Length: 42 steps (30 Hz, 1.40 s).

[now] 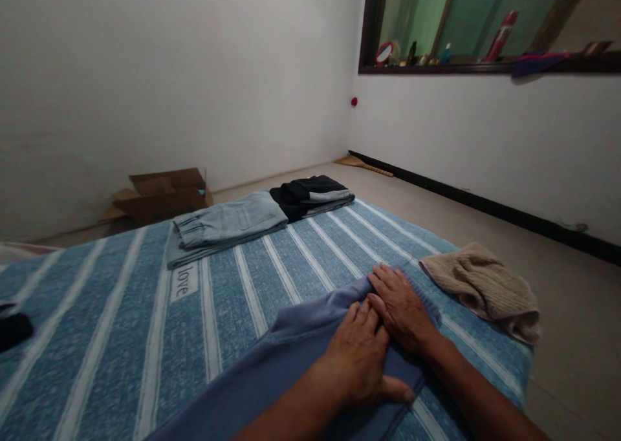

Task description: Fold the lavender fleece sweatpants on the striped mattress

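The left hand (356, 350) and right hand (400, 305) press flat, fingers extended, on a long slate-blue fabric garment (272, 376) beneath them on the blue-and-white striped bed (242, 318). Beyond the hands, pale-blue denim trousers (237, 220) and black-and-grey clothing (315, 194) lie folded; the slate-blue piece seems only partly folded.

The near garment (286, 357) looks like smooth matt cloth, the far jeans (237, 220) matt denim, the right towel (488, 289) rough, ribbed cloth, the far-left box (165, 205) dull cardboard.
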{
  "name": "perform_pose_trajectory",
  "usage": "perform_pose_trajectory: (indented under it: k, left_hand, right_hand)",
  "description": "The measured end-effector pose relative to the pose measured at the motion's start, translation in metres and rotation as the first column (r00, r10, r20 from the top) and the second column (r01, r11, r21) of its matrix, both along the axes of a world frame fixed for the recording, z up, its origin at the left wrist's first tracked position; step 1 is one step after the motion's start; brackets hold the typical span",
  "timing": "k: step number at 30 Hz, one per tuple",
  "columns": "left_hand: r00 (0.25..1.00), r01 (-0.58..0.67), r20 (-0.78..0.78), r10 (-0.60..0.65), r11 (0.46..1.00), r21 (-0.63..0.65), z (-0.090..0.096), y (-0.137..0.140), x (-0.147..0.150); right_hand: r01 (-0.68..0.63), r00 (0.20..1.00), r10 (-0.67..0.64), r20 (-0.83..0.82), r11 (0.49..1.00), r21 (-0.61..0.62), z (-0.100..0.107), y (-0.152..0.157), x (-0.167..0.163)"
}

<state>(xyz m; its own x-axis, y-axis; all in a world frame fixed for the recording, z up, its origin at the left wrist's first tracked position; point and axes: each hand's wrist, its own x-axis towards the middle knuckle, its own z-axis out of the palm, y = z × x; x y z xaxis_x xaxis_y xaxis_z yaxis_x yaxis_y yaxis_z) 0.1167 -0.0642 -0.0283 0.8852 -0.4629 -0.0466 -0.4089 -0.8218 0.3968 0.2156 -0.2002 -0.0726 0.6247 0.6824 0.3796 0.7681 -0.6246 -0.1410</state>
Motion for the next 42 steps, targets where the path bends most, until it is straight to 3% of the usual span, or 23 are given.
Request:
perform_pose_trajectory:
  k: [4, 8, 12, 17, 23, 28, 42]
  left_hand:
    - [0.998, -0.011, 0.060, 0.005, 0.995, 0.094, 0.008, 0.019, -0.012]
    - [0.959, -0.254, 0.183, 0.216, 0.941, 0.223, -0.006, 0.045, -0.032]
    - [0.911, -0.372, 0.263, 0.317, 0.908, 0.192, -0.023, 0.057, -0.044]
    - [0.923, -0.383, 0.113, 0.368, 0.903, 0.195, -0.015, 0.059, -0.042]
    - [0.924, -0.379, 0.119, 0.364, 0.913, 0.152, -0.018, 0.063, -0.043]
    - [0.930, -0.366, 0.102, 0.354, 0.920, 0.142, -0.022, 0.065, -0.044]
    - [0.943, -0.315, -0.063, 0.328, 0.935, 0.162, 0.006, 0.069, -0.045]
  right_hand:
    - [-0.013, 1.000, 0.013, 0.010, 1.000, -0.002, 0.004, 0.000, -0.005]
    - [-0.010, 1.000, 0.011, 0.016, 0.999, -0.035, 0.007, 0.002, -0.010]
    - [-0.024, 0.998, 0.025, 0.064, 1.000, -0.015, 0.009, -0.001, -0.013]
    - [-0.162, 0.981, 0.162, 0.110, 0.987, -0.007, 0.011, -0.008, -0.018]
    - [-0.029, 0.998, 0.032, 0.055, 0.998, -0.059, 0.009, -0.010, -0.023]
    - [-0.002, 1.000, 0.002, 0.005, 0.993, -0.117, 0.009, -0.010, -0.024]
    - [0.005, 1.000, -0.007, -0.020, 0.992, -0.129, 0.009, -0.007, -0.026]
